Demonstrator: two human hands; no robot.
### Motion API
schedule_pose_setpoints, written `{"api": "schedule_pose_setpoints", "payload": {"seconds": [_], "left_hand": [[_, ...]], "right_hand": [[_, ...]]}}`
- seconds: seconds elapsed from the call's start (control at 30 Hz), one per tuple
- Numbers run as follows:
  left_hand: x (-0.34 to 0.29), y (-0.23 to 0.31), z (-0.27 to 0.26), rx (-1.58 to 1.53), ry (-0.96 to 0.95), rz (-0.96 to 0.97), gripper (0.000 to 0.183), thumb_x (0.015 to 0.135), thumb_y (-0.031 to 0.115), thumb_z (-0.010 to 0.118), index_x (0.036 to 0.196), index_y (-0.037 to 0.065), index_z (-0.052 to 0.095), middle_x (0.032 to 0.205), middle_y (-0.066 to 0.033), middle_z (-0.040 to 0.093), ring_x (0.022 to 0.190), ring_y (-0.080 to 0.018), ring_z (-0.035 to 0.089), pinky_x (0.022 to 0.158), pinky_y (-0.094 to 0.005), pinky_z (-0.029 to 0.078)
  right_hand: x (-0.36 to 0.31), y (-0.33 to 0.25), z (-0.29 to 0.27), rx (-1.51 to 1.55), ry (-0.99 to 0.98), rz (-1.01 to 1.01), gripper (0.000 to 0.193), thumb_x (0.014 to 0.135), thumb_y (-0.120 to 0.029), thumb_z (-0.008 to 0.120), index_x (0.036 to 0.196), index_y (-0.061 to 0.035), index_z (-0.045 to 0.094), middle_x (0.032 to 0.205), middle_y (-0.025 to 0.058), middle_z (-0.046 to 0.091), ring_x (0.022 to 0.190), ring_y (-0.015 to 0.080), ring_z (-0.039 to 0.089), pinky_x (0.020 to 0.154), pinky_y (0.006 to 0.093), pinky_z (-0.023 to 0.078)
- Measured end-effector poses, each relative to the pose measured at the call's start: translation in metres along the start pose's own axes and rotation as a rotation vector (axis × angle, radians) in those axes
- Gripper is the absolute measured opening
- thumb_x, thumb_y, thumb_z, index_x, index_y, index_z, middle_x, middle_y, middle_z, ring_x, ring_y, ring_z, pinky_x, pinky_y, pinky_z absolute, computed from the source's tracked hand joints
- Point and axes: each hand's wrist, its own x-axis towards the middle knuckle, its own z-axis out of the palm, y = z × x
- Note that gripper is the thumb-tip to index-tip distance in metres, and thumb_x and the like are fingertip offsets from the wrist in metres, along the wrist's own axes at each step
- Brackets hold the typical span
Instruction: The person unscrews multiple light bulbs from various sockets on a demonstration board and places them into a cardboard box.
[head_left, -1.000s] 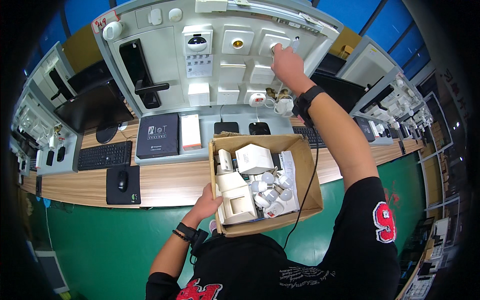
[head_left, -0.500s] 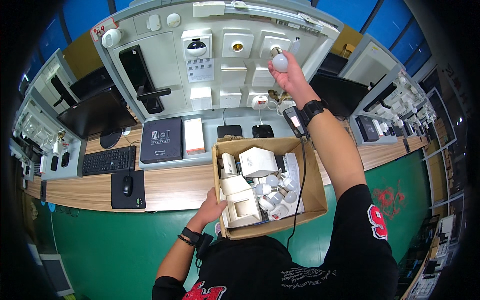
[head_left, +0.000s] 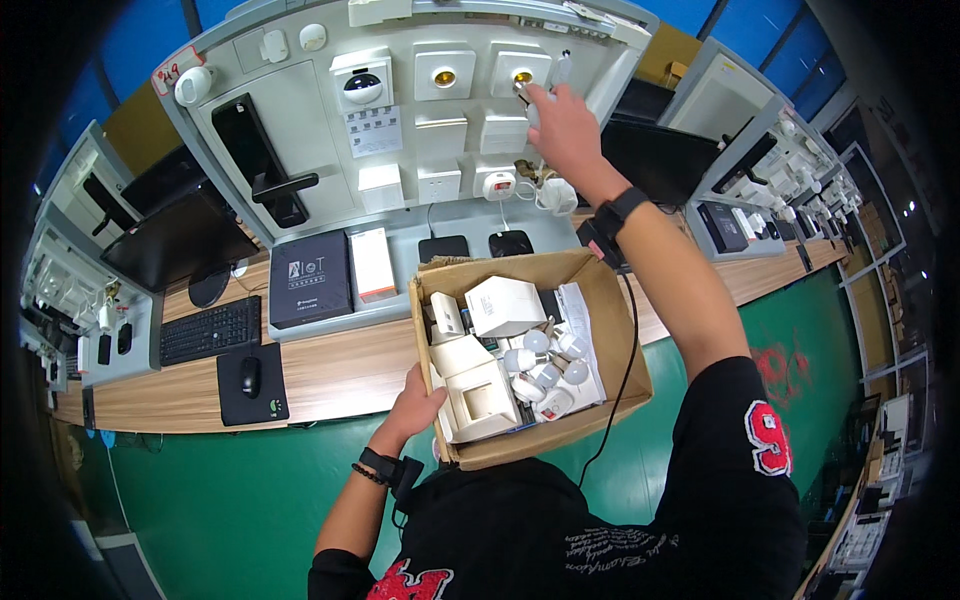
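Note:
My right hand (head_left: 567,135) is closed around a light bulb (head_left: 533,113), most of which the fingers hide. Its metal base tips toward the right-hand lamp socket (head_left: 522,78) on the upright panel, whose brass inside shows. To the left is a second bare socket (head_left: 444,77). Down below, my left hand (head_left: 415,403) grips the left wall of an open cardboard box (head_left: 625,375), held against my body. Inside lie several white bulbs (head_left: 536,341), a white square housing (head_left: 480,402) and a white carton (head_left: 503,306).
Behind the box stands a panel base with a dark box (head_left: 311,280), an orange-and-white box (head_left: 373,265) and two black pads (head_left: 511,243). A keyboard (head_left: 210,332) and a mouse (head_left: 250,376) are to the left. A black cable (head_left: 625,385) hangs from my right wrist across the box.
The bulb has come away from the right-hand socket and turned in my right hand, so the socket's brass inside now shows. My left hand keeps its grip on the box.

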Motion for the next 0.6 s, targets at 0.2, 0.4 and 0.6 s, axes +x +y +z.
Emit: {"api": "schedule_pose_setpoints", "payload": {"seconds": [0.2,0.4,0.6], "left_hand": [[-0.004,0.003,0.000,0.048,0.030,0.008,0.068,0.085,0.025,0.056,0.140,-0.001,0.027,0.136,-0.0288,0.040,0.123,-0.0421,0.045,0.103,-0.0406,0.038],[-0.008,0.018,0.001,0.050,0.031,-0.027,0.068,0.085,0.023,0.056,0.141,-0.001,0.026,0.136,-0.0280,0.040,0.123,-0.0416,0.046,0.103,-0.0406,0.038],[-0.015,0.020,0.006,0.031,0.047,-0.047,0.067,0.085,0.021,0.055,0.142,0.000,0.025,0.137,-0.0257,0.040,0.123,-0.0397,0.046,0.103,-0.0394,0.037]], "right_hand": [[-0.147,-0.010,0.003,0.646,-0.304,0.444,0.059,0.074,-0.028,0.074,0.121,-0.0025,0.049,0.113,0.0222,0.058,0.103,0.0350,0.058,0.087,0.0400,0.047],[-0.331,0.000,0.037,0.462,-0.468,0.713,0.056,0.073,-0.031,0.073,0.113,0.0034,0.054,0.108,0.0250,0.060,0.101,0.0377,0.059,0.087,0.0423,0.047],[-0.365,0.014,0.052,0.493,-0.845,0.601,0.052,0.067,-0.033,0.074,0.100,0.0038,0.055,0.092,0.0258,0.063,0.090,0.0406,0.061,0.079,0.0456,0.049]]}}
